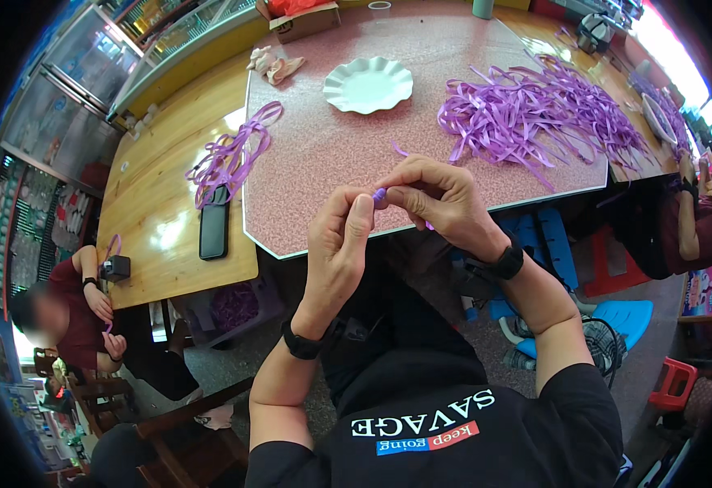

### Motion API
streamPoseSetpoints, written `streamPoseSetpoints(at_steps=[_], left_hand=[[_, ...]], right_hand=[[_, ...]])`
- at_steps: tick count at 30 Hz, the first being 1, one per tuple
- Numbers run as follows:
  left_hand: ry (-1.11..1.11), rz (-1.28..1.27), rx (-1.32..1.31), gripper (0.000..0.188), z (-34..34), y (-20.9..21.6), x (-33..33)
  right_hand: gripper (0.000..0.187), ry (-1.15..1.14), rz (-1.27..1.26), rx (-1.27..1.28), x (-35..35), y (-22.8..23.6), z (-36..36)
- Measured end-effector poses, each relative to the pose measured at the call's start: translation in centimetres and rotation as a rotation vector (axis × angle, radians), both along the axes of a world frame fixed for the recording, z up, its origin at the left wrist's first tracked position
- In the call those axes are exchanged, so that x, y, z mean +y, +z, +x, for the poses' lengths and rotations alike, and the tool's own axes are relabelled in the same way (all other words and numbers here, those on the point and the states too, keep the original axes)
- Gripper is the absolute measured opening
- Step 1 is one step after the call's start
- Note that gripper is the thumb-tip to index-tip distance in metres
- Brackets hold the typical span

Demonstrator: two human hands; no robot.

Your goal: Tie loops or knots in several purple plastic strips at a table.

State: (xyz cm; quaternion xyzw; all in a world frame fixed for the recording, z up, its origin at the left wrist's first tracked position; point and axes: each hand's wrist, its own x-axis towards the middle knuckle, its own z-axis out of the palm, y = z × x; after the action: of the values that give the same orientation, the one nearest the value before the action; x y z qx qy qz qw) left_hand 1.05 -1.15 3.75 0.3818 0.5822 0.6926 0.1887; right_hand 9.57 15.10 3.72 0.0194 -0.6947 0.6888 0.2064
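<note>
The left hand [338,240] and right hand [447,199] pinch a small wound purple ribbon [379,195] between thumbs and forefingers, near the pink tabletop's [323,163] front edge. It looks light, soft, perhaps slippery, best gripped at the coil. White lettering marks the black T-shirt [518,411].

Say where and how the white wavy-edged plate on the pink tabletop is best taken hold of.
Probably by the near rim of the white plate, from the person's side, pinching it above and below. It lies flat, and its scalloped rim appears to flare outward, offering an edge. The left hand and right hand both pinch purple ribbon, so one should come free first.
</note>
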Motion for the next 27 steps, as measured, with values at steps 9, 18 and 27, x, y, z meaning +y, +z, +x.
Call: streamPoseSetpoints(at_steps=[9, 18, 27], left_hand=[[0.028, -0.053, 0.152, 0.012, -0.3, -0.2, -0.5], [-0.039, -0.166, 0.305, 0.021, -0.6, 0.8, -1.2], [0.026, -0.120, 0.419, 0.016, -0.9, 1.2, -0.6]], right_hand=[[0.014, -0.021, 0.142, 0.109, 0.1, 0.8, 0.4], [0.016, -0.058, 0.451, 0.276, 1.0, 1.1, 0.1], [0.019, -0.068, 0.446, 0.194, 0.9, 1.7, 0.7]])
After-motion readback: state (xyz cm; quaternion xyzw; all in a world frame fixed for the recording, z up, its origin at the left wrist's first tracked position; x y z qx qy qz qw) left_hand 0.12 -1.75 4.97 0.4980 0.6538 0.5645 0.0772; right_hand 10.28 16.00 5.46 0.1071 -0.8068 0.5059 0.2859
